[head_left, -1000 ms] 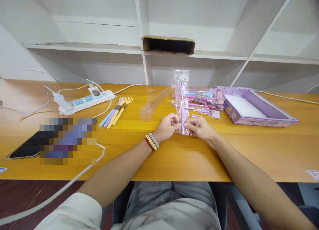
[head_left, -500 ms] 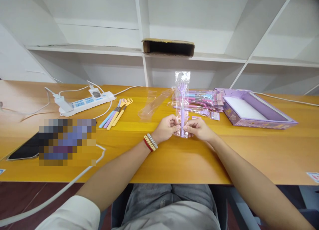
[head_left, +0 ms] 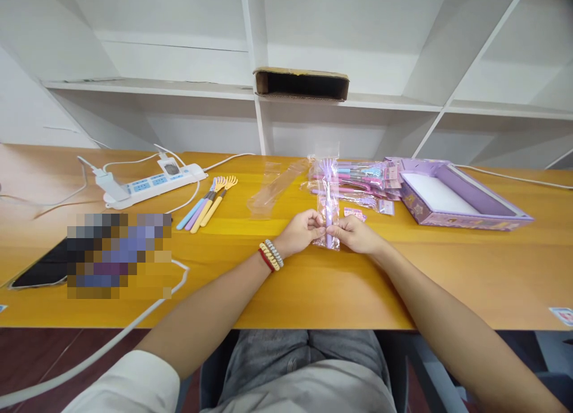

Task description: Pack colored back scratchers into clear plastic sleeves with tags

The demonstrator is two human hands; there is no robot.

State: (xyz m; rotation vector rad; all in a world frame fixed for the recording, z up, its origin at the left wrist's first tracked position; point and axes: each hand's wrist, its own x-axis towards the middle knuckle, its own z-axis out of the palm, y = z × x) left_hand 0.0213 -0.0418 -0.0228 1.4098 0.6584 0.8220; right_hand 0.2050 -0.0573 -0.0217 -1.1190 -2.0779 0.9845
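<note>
A purple claw-ended stick in a clear plastic bag point(head_left: 329, 204) is held upright in front of me, claw end away from me. My left hand point(head_left: 304, 232) pinches the lower left edge of the bag. On its lower right side, my right hand point(head_left: 353, 233) pinches it too, the fingertips of both hands nearly meeting. Behind the bag lies a pile of bagged pink, blue and purple sticks point(head_left: 362, 177). A small pink card point(head_left: 354, 213) is beside my right hand. Flat clear wrappers point(head_left: 273, 192) lie left of the held bag.
Several unbagged claw-ended sticks point(head_left: 208, 207) lie to the left, near a white power strip point(head_left: 154, 184) with cables. A black phone-like device point(head_left: 42, 265) is at far left. The purple box point(head_left: 465, 219) stands at right. Above, a cardboard box point(head_left: 302, 85) sits on the shelf.
The bag's top has tipped lower toward the table, and more of the small pink card shows. Both hands have kept their grip and moved only slightly.
</note>
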